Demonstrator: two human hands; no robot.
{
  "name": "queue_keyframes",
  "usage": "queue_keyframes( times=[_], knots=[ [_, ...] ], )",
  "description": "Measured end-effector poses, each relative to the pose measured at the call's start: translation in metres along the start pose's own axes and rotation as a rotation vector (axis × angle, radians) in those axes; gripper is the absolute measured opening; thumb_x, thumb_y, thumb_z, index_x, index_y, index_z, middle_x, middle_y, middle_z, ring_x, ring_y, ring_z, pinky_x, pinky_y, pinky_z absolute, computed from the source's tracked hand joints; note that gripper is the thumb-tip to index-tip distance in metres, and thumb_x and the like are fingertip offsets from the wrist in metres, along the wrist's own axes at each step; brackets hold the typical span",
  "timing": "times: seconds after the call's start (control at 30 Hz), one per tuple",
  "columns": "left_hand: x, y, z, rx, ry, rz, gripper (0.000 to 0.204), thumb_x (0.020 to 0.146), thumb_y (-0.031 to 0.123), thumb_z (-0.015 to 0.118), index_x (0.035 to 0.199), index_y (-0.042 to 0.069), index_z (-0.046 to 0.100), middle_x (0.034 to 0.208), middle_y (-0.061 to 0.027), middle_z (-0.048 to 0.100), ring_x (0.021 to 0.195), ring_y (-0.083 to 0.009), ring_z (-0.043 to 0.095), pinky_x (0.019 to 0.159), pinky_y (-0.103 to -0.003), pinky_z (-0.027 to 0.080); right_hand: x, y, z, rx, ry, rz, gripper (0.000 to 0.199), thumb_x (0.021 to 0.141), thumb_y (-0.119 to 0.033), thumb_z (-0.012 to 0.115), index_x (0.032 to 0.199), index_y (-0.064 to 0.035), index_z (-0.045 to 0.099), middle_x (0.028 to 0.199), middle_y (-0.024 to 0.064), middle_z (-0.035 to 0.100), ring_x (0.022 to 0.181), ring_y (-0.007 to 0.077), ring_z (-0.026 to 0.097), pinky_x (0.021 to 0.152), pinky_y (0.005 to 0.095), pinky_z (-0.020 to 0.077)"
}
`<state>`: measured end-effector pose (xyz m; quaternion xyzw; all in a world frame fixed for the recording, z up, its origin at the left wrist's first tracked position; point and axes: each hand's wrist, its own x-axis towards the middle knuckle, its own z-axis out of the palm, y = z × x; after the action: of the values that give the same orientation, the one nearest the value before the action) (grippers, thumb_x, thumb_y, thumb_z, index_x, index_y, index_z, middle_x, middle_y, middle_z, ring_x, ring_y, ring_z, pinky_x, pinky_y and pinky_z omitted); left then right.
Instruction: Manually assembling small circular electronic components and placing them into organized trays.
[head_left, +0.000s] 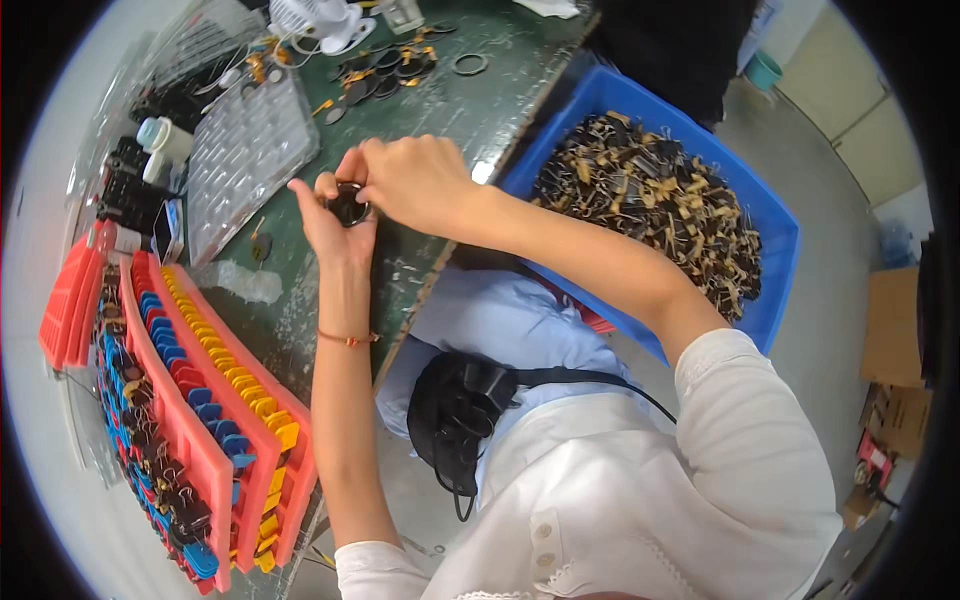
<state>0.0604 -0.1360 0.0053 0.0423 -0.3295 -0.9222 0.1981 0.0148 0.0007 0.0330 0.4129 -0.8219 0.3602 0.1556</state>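
A small round black part with a shiny rim (pixel 349 205) sits in the fingers of my left hand (pixel 336 225), above the green table. From the right, my right hand (pixel 415 182) reaches over, its fingers bent and closed at the part's edge beside the left fingertips. Whatever finer detail lies between those fingertips is hidden. Just beyond the hands lies a loose pile of dark round parts with orange flat cables (pixel 385 72). A separate ring (pixel 470 64) rests to the right of that pile.
A clear plastic tray (pixel 250 150) lies left of my hands. Red racks (pixel 290 420) with rows of yellow and blue clips stand at the lower left. Right of the table edge, a blue bin (pixel 775 225) holds a heap of small black and tan clipped pieces. A white device (pixel 318 22) stands behind.
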Motion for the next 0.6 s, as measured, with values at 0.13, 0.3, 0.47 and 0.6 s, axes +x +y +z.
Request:
queue_keyframes(
  times=[0.13,0.3,0.47,0.6],
  knots=[
    [-0.006,-0.008,0.031,0.027,-0.056,-0.186,0.051,0.096,0.045,0.032,0.063,0.008,0.040,0.067,-0.0049,0.044,0.068,-0.0199,0.046,0.065,-0.030,0.047,-0.033,0.065,-0.072,-0.216,0.074,0.231,0.031,0.081,-0.035,0.062,0.079,-0.0045,0.054,0.065,0.0144,0.062,0.064,0.0352,0.062,0.057,0.0439,0.0482],
    [0.003,-0.050,0.095,0.456,-0.291,-0.694,0.026,0.090,0.029,0.043,0.078,0.007,0.050,0.073,-0.0015,0.043,0.065,-0.0128,0.039,0.056,-0.024,0.033,-0.113,0.167,-0.150,-0.558,-0.086,0.422,0.018,0.076,-0.018,0.064,0.084,-0.0032,0.058,0.088,0.0150,0.060,0.088,0.0332,0.055,0.077,0.0411,0.0456],
    [-0.010,-0.107,0.090,0.377,-0.673,-0.743,0.018,0.074,0.009,0.043,0.089,0.005,0.052,0.079,-0.0015,0.046,0.070,-0.0138,0.043,0.065,-0.025,0.037,-0.150,0.179,-0.144,-0.678,-0.136,0.497,0.038,0.071,-0.023,0.069,0.100,-0.0016,0.058,0.093,0.0149,0.059,0.091,0.0323,0.053,0.082,0.0416,0.0442],
    [-0.015,-0.126,0.065,0.282,-0.564,-0.975,0.027,0.072,-0.003,0.048,0.097,0.005,0.054,0.084,-0.0021,0.050,0.076,-0.0143,0.048,0.071,-0.029,0.041,-0.152,0.184,-0.123,-0.704,-0.120,0.392,0.048,0.066,-0.025,0.071,0.107,-0.0042,0.057,0.100,0.0122,0.056,0.096,0.0296,0.049,0.086,0.0396,0.0407]
  ],
)
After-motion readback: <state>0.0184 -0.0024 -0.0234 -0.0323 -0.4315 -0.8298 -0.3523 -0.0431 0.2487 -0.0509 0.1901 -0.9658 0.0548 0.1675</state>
